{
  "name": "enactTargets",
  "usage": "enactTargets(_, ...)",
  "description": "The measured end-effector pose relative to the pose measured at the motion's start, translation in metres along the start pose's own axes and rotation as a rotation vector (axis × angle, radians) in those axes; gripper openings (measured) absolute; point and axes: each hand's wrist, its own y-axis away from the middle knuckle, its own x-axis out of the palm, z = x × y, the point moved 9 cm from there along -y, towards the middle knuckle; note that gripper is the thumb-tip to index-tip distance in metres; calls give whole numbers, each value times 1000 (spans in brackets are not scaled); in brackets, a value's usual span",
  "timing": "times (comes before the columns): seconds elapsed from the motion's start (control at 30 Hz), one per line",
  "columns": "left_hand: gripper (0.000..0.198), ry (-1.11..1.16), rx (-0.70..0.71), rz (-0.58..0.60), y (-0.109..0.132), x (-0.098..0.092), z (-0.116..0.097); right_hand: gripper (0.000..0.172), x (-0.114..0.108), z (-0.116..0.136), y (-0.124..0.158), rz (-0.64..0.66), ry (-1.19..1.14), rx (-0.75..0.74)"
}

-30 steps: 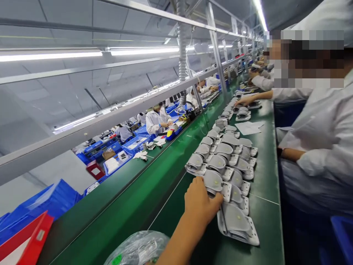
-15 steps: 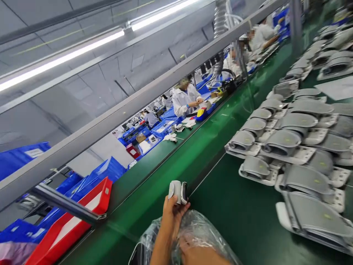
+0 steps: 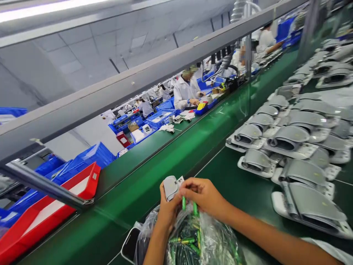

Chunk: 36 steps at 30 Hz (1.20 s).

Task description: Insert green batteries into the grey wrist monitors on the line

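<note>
My left hand (image 3: 167, 209) is closed around a wrist blood pressure monitor (image 3: 170, 187) with a grey cuff, held above a clear plastic bag. My right hand (image 3: 202, 195) is up against the monitor's right side, its fingers pinching green batteries (image 3: 184, 202); one hangs below the fingertips and another shows under the palm. The open plastic bag (image 3: 217, 235) below both hands holds several loose green and gold batteries (image 3: 187, 241). Part of the monitor's white body is hidden behind my right fingers.
Several rows of grey-cuffed monitors (image 3: 289, 136) lie on the green bench to the right. A green conveyor belt (image 3: 154, 169) runs diagonally ahead. At left are a red tray (image 3: 89, 184) and a metal post (image 3: 46, 187). A co-worker (image 3: 185, 90) sits across the belt.
My right hand has come up out of the bag with green batteries and now meets the monitor. The monitor is turned in my left hand. The bag's batteries have come into view.
</note>
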Motion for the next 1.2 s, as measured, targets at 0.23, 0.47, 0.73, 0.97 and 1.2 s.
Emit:
enactTargets(0.23, 85, -223, 100, -4, -5, 11, -10, 29, -61, 11, -21, -193, 268, -208)
enactTargets(0.47, 103, -165, 80, 50, 5, 18, -12, 29, -56, 17, -16, -189, 272, -213)
enactTargets(0.73, 90, -75, 79, 59, 0, 7, -7, 26, -38, 23, -8, -71, 453, -307)
enactTargets(0.97, 47, 154, -8, 54, 2, 11, 3, 26, -33, 29, -4, -85, 453, -351)
enactTargets(1.2, 52, 214, -76, 65, 6, 10, 5, 27, -22, 34, 0, 16, 537, -448)
